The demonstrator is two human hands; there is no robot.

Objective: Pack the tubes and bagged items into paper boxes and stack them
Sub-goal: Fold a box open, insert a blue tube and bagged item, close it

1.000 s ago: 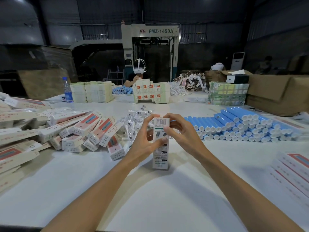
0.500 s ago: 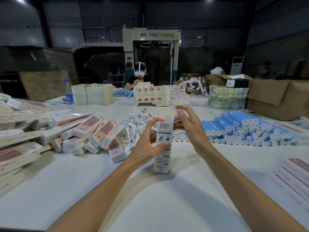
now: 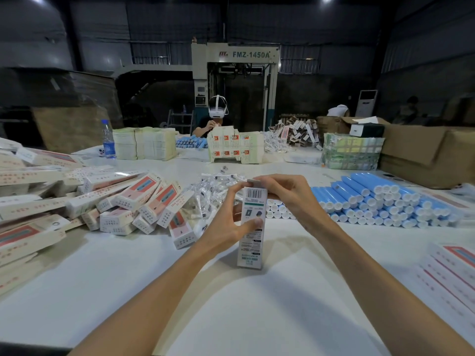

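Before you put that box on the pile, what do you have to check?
1. Paper box stands upright on the table: ok.
2. Left hand grips its middle: ok.
3. Top tucked shut: cannot tell, the right hand curls over it.
4. Contents packed inside: cannot tell, the closed sides hide them.
5. Pile of packed boxes lies to the left, ready to take it: ok.

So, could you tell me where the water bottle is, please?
In the head view, the water bottle stands far left on the table, beside the stacked flat cartons.
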